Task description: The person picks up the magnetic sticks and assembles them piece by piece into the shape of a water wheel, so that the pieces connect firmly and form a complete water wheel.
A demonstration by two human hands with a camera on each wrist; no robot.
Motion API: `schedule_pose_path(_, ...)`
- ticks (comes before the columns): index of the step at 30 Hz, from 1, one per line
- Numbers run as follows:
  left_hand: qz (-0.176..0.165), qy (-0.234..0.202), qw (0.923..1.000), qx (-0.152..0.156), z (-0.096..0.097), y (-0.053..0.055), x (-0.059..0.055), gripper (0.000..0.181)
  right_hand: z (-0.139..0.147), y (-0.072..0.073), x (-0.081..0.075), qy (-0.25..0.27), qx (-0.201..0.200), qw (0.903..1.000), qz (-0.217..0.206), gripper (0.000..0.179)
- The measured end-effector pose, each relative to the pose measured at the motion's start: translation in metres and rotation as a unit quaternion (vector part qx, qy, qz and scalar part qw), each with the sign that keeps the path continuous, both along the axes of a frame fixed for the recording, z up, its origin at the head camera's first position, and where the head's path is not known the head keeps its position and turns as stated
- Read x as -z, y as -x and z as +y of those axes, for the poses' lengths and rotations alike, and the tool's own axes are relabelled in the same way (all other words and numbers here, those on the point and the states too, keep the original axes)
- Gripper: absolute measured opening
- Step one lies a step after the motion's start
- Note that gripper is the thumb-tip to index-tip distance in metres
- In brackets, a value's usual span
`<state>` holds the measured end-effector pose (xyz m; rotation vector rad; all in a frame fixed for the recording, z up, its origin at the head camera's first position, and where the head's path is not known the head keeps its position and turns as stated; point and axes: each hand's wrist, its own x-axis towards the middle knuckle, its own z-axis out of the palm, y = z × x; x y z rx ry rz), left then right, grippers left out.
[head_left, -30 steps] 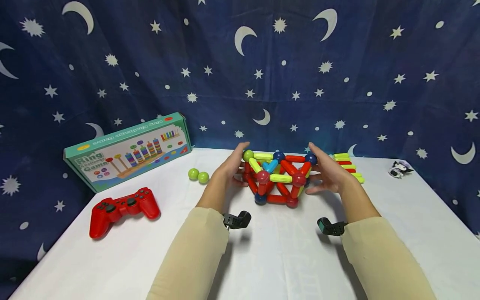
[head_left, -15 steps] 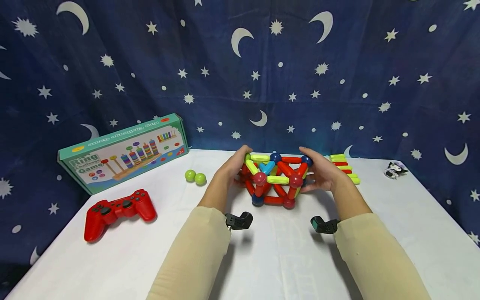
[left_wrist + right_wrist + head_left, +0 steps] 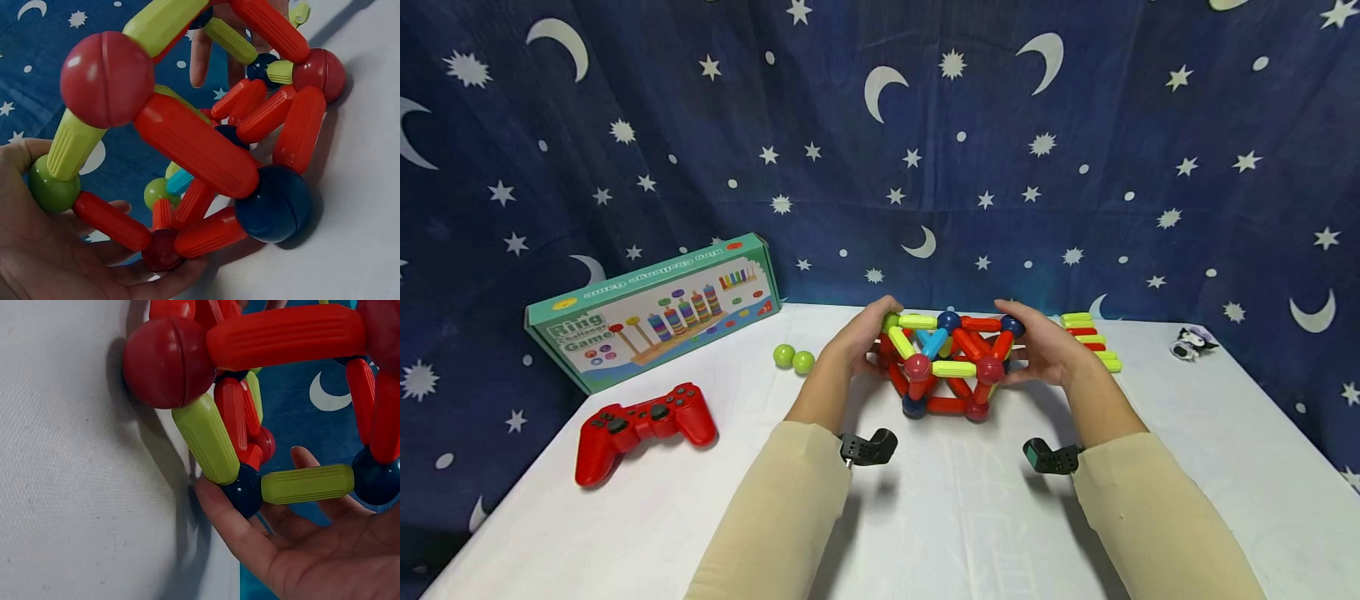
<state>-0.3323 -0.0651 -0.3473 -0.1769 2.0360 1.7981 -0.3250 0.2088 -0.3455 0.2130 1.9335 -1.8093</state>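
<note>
A framework of magnetic building sticks and balls (image 3: 955,369) rests on the white table, with red, yellow-green and light-blue sticks joined at red, navy and green balls. My left hand (image 3: 855,340) holds its left side; in the left wrist view, fingers (image 3: 172,278) curl beneath a dark red ball near the green corner ball (image 3: 55,185). From the other side my right hand (image 3: 1051,348) grips the framework by its navy balls. In the right wrist view a fingertip touches the lower navy ball (image 3: 242,490). Part of each hand is hidden behind the sticks.
Two loose green balls (image 3: 793,358) lie left of the framework. Several spare sticks (image 3: 1090,340) are lined up to its right, with a small figurine (image 3: 1192,343) farther out. A red game controller (image 3: 646,429) and a ring game box (image 3: 655,312) stand at the left, before a starry curtain (image 3: 820,100).
Both hands have closed in on the framework's sides, the right one moving left onto it. The framework stays at about the same spot on the table. The head view has shifted slightly.
</note>
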Motion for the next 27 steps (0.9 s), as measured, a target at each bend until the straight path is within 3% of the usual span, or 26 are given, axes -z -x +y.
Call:
schedule_pose_path(7, 0.046, -0.005, 0.9989, -0.002, -0.005, -0.004, -0.003, 0.053, -0.005, -0.002, -0.004, -0.013, -0.012, 0.9979, 0.063, 0.088)
schedule_pose_path(14, 0.106, -0.027, 0.9940, 0.000, -0.002, -0.009, -0.007, 0.060, -0.009, -0.007, -0.009, -0.006, 0.000, 0.9939, 0.110, 0.087)
schedule_pose_path(23, 0.143, -0.091, 0.9829, -0.072, 0.004, -0.015, -0.010, 0.059, -0.019, -0.020, -0.013, 0.001, 0.052, 0.9843, 0.169, 0.071)
schedule_pose_path(27, 0.165, -0.104, 0.9768, -0.089, 0.005, -0.018, -0.010, 0.057, -0.022, -0.025, -0.013, 0.017, 0.071, 0.9810, 0.180, 0.057)
